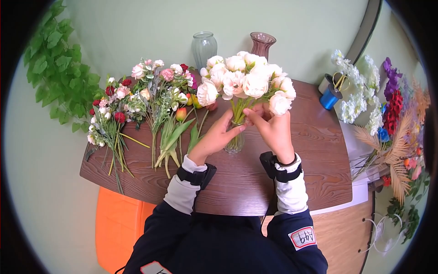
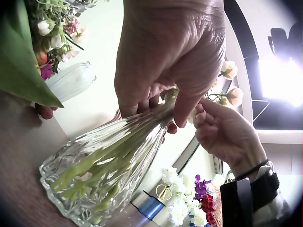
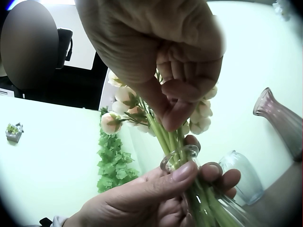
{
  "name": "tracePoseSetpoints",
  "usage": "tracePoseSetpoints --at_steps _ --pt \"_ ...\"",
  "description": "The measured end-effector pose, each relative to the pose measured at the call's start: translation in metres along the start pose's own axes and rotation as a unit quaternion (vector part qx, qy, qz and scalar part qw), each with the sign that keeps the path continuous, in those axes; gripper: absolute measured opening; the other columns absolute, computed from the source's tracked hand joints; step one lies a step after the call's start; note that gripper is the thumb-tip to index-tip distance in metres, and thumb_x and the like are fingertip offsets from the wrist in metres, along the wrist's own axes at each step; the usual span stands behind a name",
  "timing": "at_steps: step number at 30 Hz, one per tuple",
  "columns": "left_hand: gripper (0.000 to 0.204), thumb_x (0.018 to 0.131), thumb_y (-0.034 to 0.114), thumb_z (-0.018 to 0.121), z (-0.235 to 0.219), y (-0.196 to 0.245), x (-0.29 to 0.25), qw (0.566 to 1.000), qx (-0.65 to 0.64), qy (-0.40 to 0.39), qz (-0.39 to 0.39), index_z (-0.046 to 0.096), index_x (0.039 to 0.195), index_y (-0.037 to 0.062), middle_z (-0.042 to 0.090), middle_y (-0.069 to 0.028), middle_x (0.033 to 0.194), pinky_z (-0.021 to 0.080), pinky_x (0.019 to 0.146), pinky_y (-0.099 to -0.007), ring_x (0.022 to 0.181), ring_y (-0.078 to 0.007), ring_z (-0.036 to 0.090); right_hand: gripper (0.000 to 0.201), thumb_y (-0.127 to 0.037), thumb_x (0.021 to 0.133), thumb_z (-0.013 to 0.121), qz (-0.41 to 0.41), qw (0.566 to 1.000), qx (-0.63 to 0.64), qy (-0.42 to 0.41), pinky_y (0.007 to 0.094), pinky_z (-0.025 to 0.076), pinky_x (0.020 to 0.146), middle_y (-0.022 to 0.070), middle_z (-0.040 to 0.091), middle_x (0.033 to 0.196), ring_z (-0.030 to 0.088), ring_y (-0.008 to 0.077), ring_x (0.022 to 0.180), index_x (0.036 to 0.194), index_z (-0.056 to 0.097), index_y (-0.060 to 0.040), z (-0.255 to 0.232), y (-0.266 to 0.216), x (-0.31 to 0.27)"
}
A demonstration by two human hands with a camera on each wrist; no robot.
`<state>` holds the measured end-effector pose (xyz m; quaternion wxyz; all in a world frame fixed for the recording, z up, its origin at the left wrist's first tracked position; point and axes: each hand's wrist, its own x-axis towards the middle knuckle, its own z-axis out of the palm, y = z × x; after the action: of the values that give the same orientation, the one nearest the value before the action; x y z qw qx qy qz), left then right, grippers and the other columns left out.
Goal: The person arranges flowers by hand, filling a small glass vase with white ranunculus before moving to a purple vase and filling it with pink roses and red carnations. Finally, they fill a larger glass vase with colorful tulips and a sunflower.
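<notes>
Head view: my left hand (image 1: 214, 139) curls its fingers round the neck of the glass vase (image 1: 234, 142) standing on the desk (image 1: 315, 150), while my right hand (image 1: 271, 128) pinches the stems of the white bouquet (image 1: 246, 82) just above it.

Left wrist view: fingers (image 2: 142, 101) wrap the vase's (image 2: 94, 175) neck.

Right wrist view: thumb and fingers (image 3: 182, 101) clamp the green stems (image 3: 165, 137) over the rim.

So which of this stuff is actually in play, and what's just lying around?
In play: clear glass vase, white flower bunch, left hand gripping the vase neck, right hand pinching the stems.

Lying about: loose mixed flowers, two empty vases, blue spool, green vine.
</notes>
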<state>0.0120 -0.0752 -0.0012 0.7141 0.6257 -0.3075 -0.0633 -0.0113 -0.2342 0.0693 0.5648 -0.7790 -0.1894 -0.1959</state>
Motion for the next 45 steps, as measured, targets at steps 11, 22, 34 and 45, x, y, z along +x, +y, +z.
tracePoseSetpoints --at_steps 11,22,34,45 --pt "0.053 0.090 0.005 0.053 0.001 -0.005 0.000 1.000 -0.005 0.012 0.005 0.029 0.136 0.0033 0.047 -0.0066 0.122 0.039 0.095 -0.0291 0.112 -0.0133 0.048 0.011 -0.004 0.078 0.068 0.019 1.000 0.003 0.005 0.0227 0.046 0.050 0.0061 0.062 0.060 0.059 0.0104 0.053 0.072 0.061 0.0030 0.000 0.008 0.000" --pt "0.047 0.089 0.002 0.053 0.009 0.003 0.001 0.999 0.002 0.041 0.022 0.034 0.131 0.0014 0.050 -0.0058 0.118 0.042 0.092 -0.0276 0.106 -0.0125 0.052 0.017 -0.011 0.073 0.073 -0.001 1.000 0.005 -0.029 0.0246 0.046 0.051 0.0052 0.063 0.064 0.058 0.0091 0.057 0.076 0.062 0.0016 -0.018 0.006 0.000" --pt "0.051 0.088 0.003 0.055 0.008 0.000 0.002 0.999 -0.003 0.044 0.029 0.032 0.134 0.0023 0.048 -0.0054 0.122 0.040 0.095 -0.0289 0.111 -0.0128 0.049 0.014 -0.006 0.080 0.066 0.051 0.990 0.128 0.033 0.0176 0.036 0.044 0.0013 0.062 0.073 0.051 0.0029 0.057 0.093 0.063 -0.0007 0.001 0.003 0.000" --pt "0.048 0.088 0.005 0.056 0.009 -0.002 0.003 0.998 -0.019 0.049 0.027 0.035 0.131 0.0017 0.049 -0.0042 0.117 0.039 0.092 -0.0273 0.107 -0.0104 0.047 0.013 -0.011 0.084 0.064 0.096 0.915 0.380 0.098 0.0182 0.033 0.044 0.0046 0.063 0.076 0.046 0.0042 0.053 0.092 0.062 0.0001 0.011 -0.004 0.001"
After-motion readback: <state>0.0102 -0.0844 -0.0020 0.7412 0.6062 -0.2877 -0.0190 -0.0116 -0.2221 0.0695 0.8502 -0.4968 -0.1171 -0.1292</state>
